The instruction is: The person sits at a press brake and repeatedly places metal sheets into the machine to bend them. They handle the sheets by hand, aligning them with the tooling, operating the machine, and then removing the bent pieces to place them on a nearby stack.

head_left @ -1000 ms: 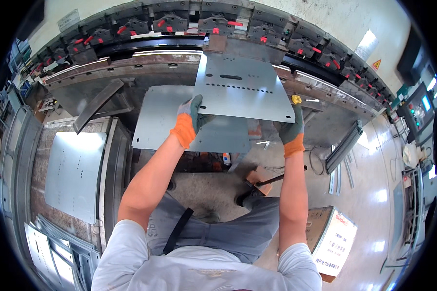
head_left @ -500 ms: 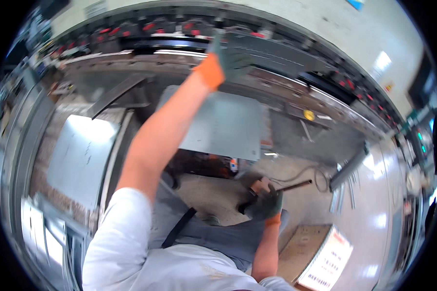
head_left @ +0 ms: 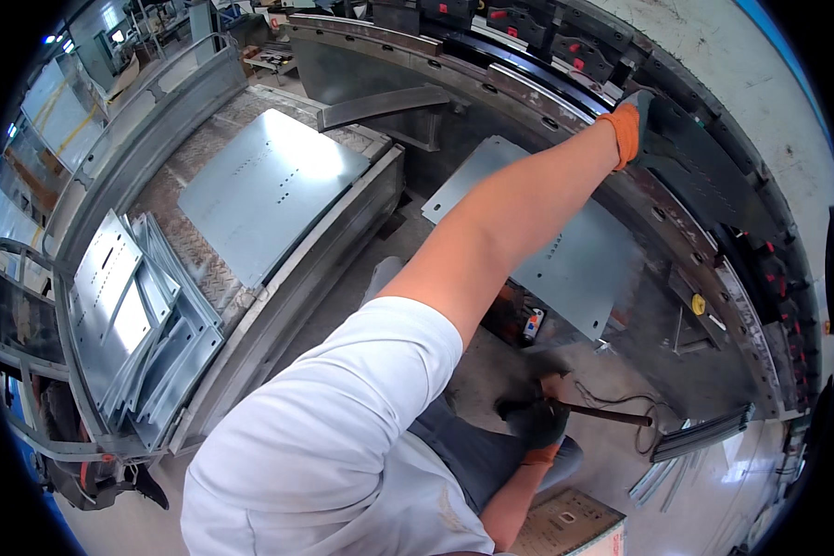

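Observation:
My left hand (head_left: pixel 641 116), in a dark grey glove with an orange cuff, reaches far forward. It appears open, lying against a dark metal sheet (head_left: pixel 695 153) at the long machine; its fingertips blend into that sheet. Below my left forearm lies a pale grey metal plate (head_left: pixel 584 269) with small holes. My right hand (head_left: pixel 539 422), gloved the same way, is low by my knee, closed round a brown rod (head_left: pixel 612 415) that points right. The rod's other end is blurred in the dark by the glove.
A long machine bed (head_left: pixel 547 120) with red-marked clamps curves across the far side. On the left cart (head_left: pixel 278 269) lies another holed plate (head_left: pixel 273 190), beside several stacked bent plates (head_left: pixel 139 324). A cardboard box (head_left: pixel 565 524) sits near my right arm; a cable (head_left: pixel 612 398) loops on the floor.
My view has swung left, so the cart and stacked plates show more fully. My left hand stays at the dark sheet; my right hand still holds the rod low.

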`<state>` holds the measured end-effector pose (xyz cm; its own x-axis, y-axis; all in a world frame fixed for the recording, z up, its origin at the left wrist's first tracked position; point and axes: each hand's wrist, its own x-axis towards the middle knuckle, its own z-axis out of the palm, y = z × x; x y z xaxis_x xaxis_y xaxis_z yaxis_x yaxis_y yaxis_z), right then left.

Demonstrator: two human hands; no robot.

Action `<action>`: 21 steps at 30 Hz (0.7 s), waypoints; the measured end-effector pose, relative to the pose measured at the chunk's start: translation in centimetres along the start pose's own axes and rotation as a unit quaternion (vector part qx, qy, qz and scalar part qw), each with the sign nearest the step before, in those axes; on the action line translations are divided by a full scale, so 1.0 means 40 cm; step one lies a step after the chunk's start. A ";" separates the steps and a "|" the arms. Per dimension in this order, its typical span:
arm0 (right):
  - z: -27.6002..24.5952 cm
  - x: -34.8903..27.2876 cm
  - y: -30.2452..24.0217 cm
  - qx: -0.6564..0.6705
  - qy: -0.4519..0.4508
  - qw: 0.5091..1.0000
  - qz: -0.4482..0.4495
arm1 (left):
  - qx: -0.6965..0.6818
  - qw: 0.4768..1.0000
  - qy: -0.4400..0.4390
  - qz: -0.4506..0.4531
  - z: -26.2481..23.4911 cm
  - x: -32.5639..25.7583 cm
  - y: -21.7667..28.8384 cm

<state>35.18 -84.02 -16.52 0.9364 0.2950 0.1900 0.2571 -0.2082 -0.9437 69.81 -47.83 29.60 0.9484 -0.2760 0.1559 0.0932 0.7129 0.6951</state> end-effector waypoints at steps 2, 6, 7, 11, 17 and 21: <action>-0.023 -0.010 0.089 0.176 0.023 0.980 0.091 | 0.030 0.999 0.015 -0.002 0.009 0.001 0.002; -0.025 -0.022 0.087 0.256 0.064 0.952 0.155 | 0.032 0.999 0.018 -0.030 0.049 -0.011 -0.017; -0.011 -0.015 0.039 0.251 0.055 0.953 0.161 | 0.035 0.999 0.026 -0.028 0.034 -0.020 -0.013; 0.023 0.021 -0.152 0.085 -0.030 0.987 0.131 | 0.027 0.999 -0.020 0.001 -0.028 -0.032 -0.004; -0.011 -0.028 0.077 0.350 0.092 0.908 0.212 | 0.010 0.998 0.058 -0.028 0.019 -0.013 -0.008; -0.059 -0.067 0.243 0.539 0.088 0.804 0.235 | -0.013 0.997 0.062 -0.042 0.065 -0.045 -0.009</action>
<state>35.73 -89.05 -25.56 0.9135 0.2633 -0.3101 -0.4021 0.6995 -0.5907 67.29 -49.25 30.89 0.9670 -0.2547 0.0099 0.1795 0.7081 0.6830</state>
